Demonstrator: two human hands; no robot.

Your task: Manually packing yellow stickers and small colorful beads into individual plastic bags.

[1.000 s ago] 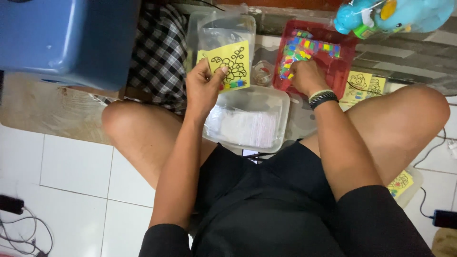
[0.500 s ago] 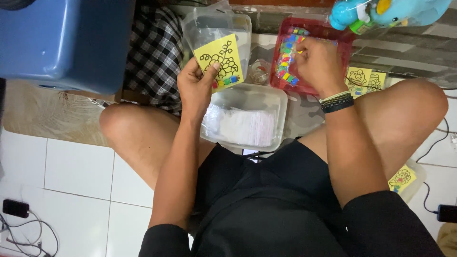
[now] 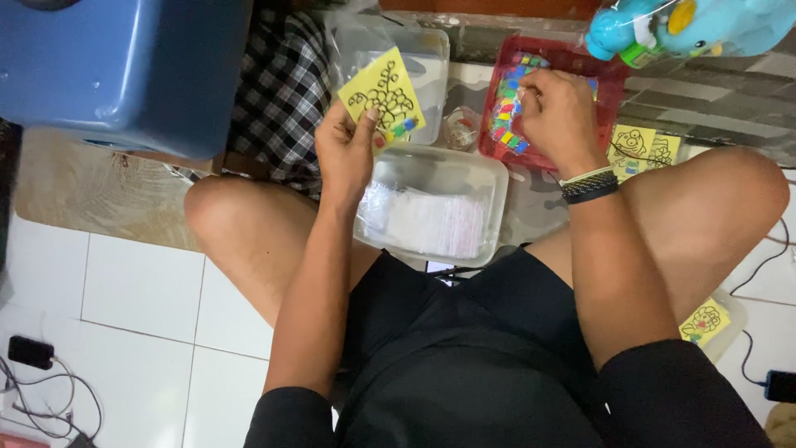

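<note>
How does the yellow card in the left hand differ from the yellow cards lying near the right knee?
The held yellow card is raised and tilted in the left hand; the yellow cards on the floor lie flat, untouched. The held one has small coloured squares along one edge. Both show black line drawings on yellow.

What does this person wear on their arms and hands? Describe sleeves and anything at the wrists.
Both forearms are bare below short black sleeves. The left hand wears nothing. The right hand is also ungloved, with two bands at the wrist: one pale, one dark.
</note>
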